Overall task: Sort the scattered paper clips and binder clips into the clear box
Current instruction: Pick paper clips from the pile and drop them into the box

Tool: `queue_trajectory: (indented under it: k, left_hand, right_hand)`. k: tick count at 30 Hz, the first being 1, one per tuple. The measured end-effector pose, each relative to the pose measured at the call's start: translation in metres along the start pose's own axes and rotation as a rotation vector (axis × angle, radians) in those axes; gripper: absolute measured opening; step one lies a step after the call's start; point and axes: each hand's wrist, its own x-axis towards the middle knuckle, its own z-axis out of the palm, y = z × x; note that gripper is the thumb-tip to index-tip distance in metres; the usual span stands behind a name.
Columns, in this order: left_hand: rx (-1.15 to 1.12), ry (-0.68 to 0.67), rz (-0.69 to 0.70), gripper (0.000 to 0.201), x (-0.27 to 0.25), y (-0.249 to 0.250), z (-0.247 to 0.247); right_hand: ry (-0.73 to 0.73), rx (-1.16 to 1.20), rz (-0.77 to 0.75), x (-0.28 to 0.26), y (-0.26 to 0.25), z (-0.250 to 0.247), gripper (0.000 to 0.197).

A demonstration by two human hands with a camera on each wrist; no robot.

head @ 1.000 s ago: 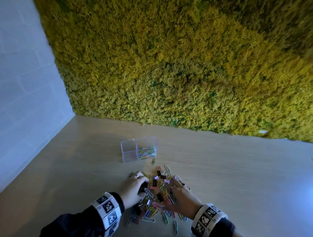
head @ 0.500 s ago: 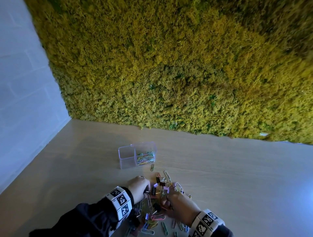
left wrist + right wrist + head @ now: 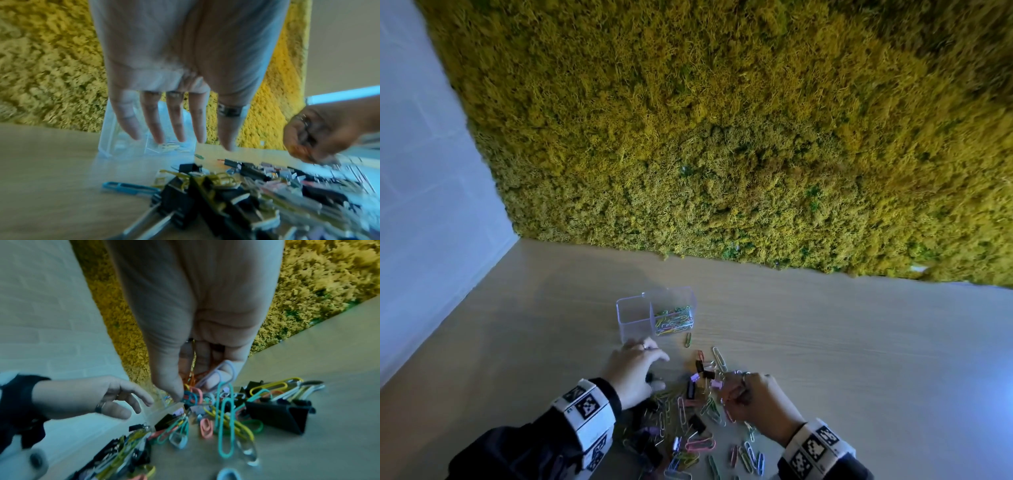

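Note:
The clear box [image 3: 634, 330] stands on the table with two compartments. Its right one holds coloured paper clips [image 3: 674, 321]; the left one looks empty. A mixed pile of paper clips and black binder clips [image 3: 688, 418] lies in front of it. My left hand [image 3: 645, 361] is just short of the box's front wall with straight, spread fingers [image 3: 176, 126] and holds nothing. My right hand [image 3: 751, 394] sits on the pile's right side. Its curled fingers [image 3: 218, 378] pinch several paper clips [image 3: 192, 378], orange and white among them.
A yellow-green moss wall [image 3: 722, 137] closes the table's far edge, and a white wall [image 3: 421, 205] stands on the left. One green paper clip [image 3: 688, 339] lies alone by the box. A large black binder clip [image 3: 277, 413] lies at the pile's right. Bare wood [image 3: 859, 359] stretches to the right.
My left hand has left the pile's edge, uncurled its fingers and reached forward to the box's front. My right hand stays on the pile, still gathering clips.

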Motion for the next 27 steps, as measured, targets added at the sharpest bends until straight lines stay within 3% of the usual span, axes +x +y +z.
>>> queue_trajectory:
  k: [2,4,6,11,16,19,22,25,27]
  left_hand:
    - [0.03,-0.094,0.065,0.064,0.001,0.007,0.003]
    - [0.06,-0.24,0.096,0.073,0.005,0.017,0.01]
    - [0.133,-0.309,0.092,0.066,0.008,0.027,0.017]
    - [0.028,-0.257,0.035,0.022,0.021,0.028,0.025]
    - [-0.134,-0.297,0.038,0.018,0.023,0.019,0.02]
    - [-0.347,-0.177,0.078,0.013,0.02,0.009,0.01]
    - [-0.631,-0.021,0.017,0.038,0.024,0.004,-0.012]
    - [-0.846,0.308,-0.045,0.037,0.044,0.002,-0.045]
    - [-0.854,0.487,-0.065,0.021,0.06,0.005,-0.068]
  right_hand:
    - [0.012,0.036,0.005,0.002,0.0,-0.004,0.019]
    - [0.007,0.041,0.021,0.004,-0.001,-0.007,0.028]
    - [-0.005,0.028,0.015,0.004,-0.002,-0.007,0.032]
    - [0.001,0.068,0.043,0.006,-0.004,-0.008,0.02]
    - [0.063,0.134,0.043,0.019,-0.009,-0.017,0.027]
    - [0.092,0.215,0.039,0.032,-0.016,-0.027,0.027]
    - [0.143,0.32,0.019,0.051,-0.032,-0.039,0.021]
    - [0.181,0.432,-0.024,0.078,-0.055,-0.049,0.02]
    - [0.244,0.471,-0.03,0.1,-0.067,-0.051,0.023]
